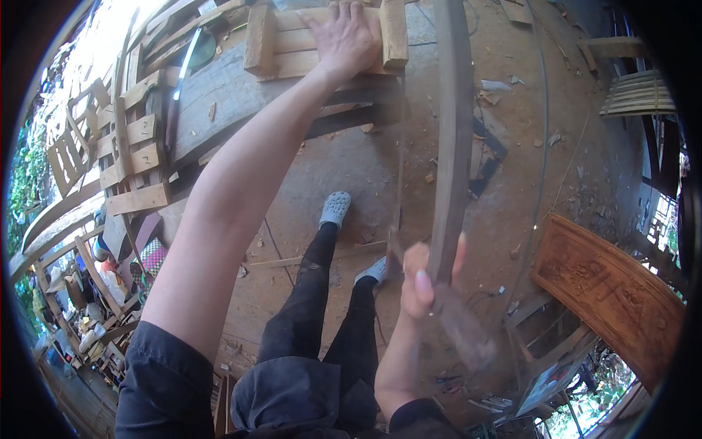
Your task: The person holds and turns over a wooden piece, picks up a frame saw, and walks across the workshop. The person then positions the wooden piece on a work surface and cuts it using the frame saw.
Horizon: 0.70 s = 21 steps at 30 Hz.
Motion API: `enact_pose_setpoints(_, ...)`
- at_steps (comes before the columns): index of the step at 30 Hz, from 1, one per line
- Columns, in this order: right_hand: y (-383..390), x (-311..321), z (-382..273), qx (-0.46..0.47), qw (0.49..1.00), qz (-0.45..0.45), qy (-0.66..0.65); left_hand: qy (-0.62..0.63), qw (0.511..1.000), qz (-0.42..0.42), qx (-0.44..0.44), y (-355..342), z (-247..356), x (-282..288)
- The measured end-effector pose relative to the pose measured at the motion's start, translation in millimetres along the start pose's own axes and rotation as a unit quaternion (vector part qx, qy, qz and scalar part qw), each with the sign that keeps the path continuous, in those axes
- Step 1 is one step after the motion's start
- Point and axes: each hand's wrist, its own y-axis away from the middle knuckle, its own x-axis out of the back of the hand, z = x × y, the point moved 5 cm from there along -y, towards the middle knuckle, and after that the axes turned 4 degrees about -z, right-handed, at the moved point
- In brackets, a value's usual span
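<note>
My left hand (346, 40) lies with fingers stretched out on a pale wooden piece (292, 64) made of slats between two thick end blocks. That piece rests on a grey, worn plank bench (219, 99). My right hand (420, 282) is wrapped round the lower end of a wooden frame saw (452, 139). Its long beam runs up past the right side of the wooden piece, and its thin blade shows as a faint line beside the right end block. The saw's lower end is smeared by motion. Whether the blade touches the wood I cannot tell.
A slatted wooden stack (139, 157) stands left of the bench, with a saw-like long tool (183, 80) lying nearby. At right leans a carved brown panel (607, 285). Wood scraps and cables litter the dirt floor (504, 241). Mixed clutter (88, 314) fills the lower left.
</note>
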Motion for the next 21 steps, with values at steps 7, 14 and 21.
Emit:
enact_pose_setpoints(7, 40.8, 12.3, -22.4, -0.023, 1.0, 0.012, -0.017, 0.029, 0.999, -0.015, -0.013, 0.8, 4.2, 10.1)
enact_pose_setpoints(14, -87.8, -45.4, 6.1, -0.009, 1.0, -0.004, -0.02, -0.007, 0.999, -0.017, -0.029, 6.5, -1.3, -8.2)
enact_pose_setpoints(21, -28.4, -25.5, -7.4, -0.043, 0.999, -0.02, 0.008, -0.024, 1.0, 0.003, 0.006, 1.3, -4.8, -10.7)
